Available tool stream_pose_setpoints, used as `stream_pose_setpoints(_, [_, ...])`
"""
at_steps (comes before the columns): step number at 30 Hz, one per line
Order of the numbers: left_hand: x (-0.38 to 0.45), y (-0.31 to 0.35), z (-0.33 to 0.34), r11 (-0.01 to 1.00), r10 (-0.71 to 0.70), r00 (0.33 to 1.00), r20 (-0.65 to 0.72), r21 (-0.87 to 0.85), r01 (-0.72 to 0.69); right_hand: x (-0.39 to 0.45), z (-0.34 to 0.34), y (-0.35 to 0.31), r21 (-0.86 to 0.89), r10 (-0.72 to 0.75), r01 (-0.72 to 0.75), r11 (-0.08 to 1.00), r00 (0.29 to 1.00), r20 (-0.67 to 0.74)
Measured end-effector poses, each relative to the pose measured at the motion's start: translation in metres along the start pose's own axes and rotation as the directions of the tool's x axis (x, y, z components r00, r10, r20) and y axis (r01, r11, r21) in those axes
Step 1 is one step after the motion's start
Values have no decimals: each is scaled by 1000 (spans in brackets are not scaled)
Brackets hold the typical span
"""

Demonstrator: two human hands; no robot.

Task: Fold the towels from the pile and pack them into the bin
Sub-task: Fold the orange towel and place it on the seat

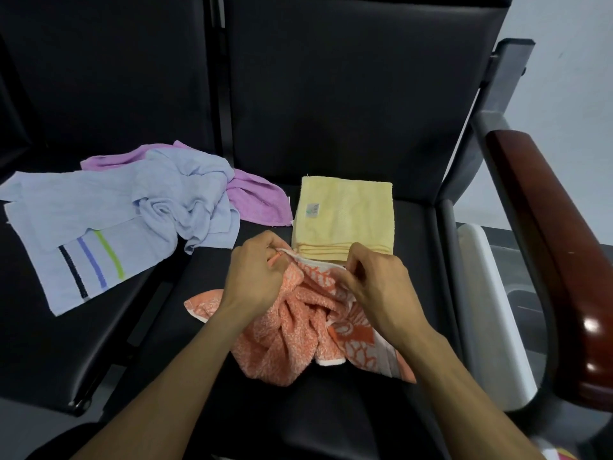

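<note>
While both hands work at its far edge, the orange towel point(298, 330) lies crumpled on the black seat point(331, 423) in front of the person. The left hand point(255, 277) has its fingers curled in, pinching the towel's white-edged hem near a corner; the right hand point(374, 287) is likewise curled, thumb and fingers pinching the same hem a little further along. Between the two hands a short stretch of hem is pulled fairly taut, and the rest of the cloth bunches in folds beneath the wrists, one corner spreading out to the left.

Just beyond the hands sits a yellow towel point(345, 217), folded square in a neat stack, its near edge touching or nearly touching the orange one. To the left, across the gap between seats, the pile remains unfolded: a blue towel point(109, 224) with dark, blue and green stripes, heaped over a purple towel point(255, 200) that shows at the back and right side.

At the right, below a brown armrest point(557, 244), a white bin point(491, 303) stands beside the seat; only its rim and side show, so its contents cannot be told.
</note>
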State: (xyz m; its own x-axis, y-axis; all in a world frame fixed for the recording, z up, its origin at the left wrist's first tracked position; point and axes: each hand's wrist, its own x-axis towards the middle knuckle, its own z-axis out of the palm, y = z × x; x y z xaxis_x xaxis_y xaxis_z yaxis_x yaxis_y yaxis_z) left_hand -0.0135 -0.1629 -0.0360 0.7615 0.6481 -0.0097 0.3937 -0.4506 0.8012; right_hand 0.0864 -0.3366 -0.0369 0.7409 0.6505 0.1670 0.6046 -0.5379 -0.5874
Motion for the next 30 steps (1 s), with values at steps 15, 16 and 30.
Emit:
stream_pose_setpoints(15, [-6,5,3,990,118,991,61,-86,-112,4,-5,-3,504,192,-270,820,960,203])
stream_pose_setpoints(16, [-7,6,3,991,116,991,69,-76,-111,4,-5,-2,454,193,-249,855,967,165])
stream_pose_setpoints(30, [-5,4,6,987,25,996,91,-159,-10,-1,4,-15,-197,-355,337,921,933,-61])
